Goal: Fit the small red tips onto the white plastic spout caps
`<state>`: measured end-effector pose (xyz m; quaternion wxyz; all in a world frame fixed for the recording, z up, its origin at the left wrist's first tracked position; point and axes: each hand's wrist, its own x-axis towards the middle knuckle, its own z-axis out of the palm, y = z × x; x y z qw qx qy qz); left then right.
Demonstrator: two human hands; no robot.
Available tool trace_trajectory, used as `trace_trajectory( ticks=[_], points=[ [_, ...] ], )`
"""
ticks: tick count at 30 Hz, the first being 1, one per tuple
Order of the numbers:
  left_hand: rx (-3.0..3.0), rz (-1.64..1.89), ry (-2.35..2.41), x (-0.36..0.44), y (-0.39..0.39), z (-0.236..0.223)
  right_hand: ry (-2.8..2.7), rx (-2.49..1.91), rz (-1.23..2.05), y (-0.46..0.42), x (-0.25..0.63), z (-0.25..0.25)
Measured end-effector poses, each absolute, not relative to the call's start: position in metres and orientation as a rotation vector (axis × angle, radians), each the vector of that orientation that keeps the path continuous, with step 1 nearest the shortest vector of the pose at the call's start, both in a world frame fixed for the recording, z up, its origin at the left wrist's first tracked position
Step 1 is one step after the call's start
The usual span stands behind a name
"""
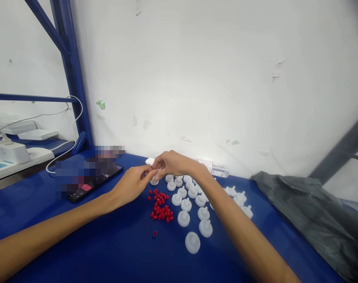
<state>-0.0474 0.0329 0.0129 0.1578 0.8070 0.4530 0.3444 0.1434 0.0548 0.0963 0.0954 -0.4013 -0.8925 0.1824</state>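
My left hand point(134, 182) and my right hand point(173, 163) meet at the far side of the blue table, fingertips almost touching. Between them is a white plastic cap with a narrow spout point(154, 182), pinched by the right thumb and fingers. The left thumb and forefinger are closed together at its top; whatever they grip is hidden. Just behind the fingers shows another white piece point(150, 161), partly covered. Closer to me lies a loose pile of small red caps point(161, 212), with a single red cap point(154, 233) apart from it. Many similar white spouted caps point(183, 218) spread out beneath my right forearm.
A lit phone point(95, 182) lies on the left of the blue table point(108, 243). Against the wall rests a clear plastic bottle point(217, 169). Dark grey cloth point(309, 212) covers the right edge. At far left, a power strip point(34, 157) holds a plugged-in charger with white cable.
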Motion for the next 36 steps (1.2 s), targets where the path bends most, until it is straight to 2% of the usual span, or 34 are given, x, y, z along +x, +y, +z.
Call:
trace_trajectory(
  ticks=[5,10,12,17,27,36],
  points=[
    [2.294,1.01,1.224,-0.042,0.03,0.013,-2.723,-1.211,0.482,0.057,0.147,0.105],
    [2.23,1.009,1.176,-0.042,0.021,0.016,-2.581,-1.362,0.163,0.066,0.177,0.112],
    [2.267,1.015,1.167,-0.044,0.019,0.017,-2.528,-1.422,0.131,0.072,0.196,0.111],
    [2.455,0.967,1.194,-0.047,0.024,0.007,-2.531,-1.483,0.257,0.076,0.218,0.108],
    [2.579,0.689,1.358,-0.047,0.03,-0.011,-2.688,-1.428,0.49,0.063,0.169,0.1],
    [2.608,0.578,1.326,-0.044,0.03,-0.013,-2.789,-1.405,0.56,0.065,0.152,0.085]
  ],
)
